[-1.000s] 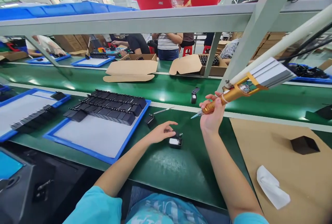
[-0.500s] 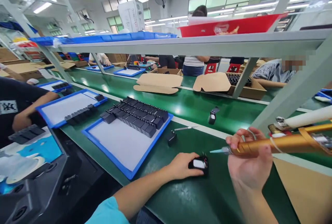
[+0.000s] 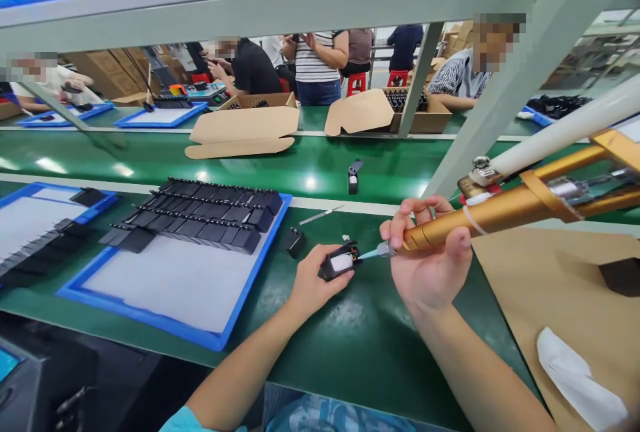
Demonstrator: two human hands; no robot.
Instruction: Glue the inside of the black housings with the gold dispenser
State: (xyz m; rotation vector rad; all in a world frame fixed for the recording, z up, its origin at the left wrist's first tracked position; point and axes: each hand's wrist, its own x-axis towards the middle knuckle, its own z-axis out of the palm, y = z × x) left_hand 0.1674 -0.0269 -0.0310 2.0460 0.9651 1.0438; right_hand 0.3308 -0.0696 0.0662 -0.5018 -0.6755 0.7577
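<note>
My left hand (image 3: 313, 281) grips a small black part with a white insert (image 3: 340, 263), lifted a little off the green table (image 3: 350, 339). My right hand (image 3: 430, 262) is closed around a gold dispensing gun (image 3: 500, 209) fitted with a white tube (image 3: 565, 129). Its blue nozzle tip (image 3: 367, 254) touches the right end of the part. Another small black part (image 3: 295, 243) lies just left of my left hand, and thin tweezers (image 3: 323, 214) lie behind it.
A blue-framed white tray (image 3: 165, 279) holds rows of black parts (image 3: 205, 212) at left. Brown cardboard (image 3: 560, 285) with a white cloth (image 3: 575, 379) lies at right. A black part (image 3: 353, 177) stands on the green conveyor (image 3: 250, 165). Other people work across the line.
My left hand has picked the black part up from the table. The gun's nozzle has come down and left onto the part. The view has tilted downward.
</note>
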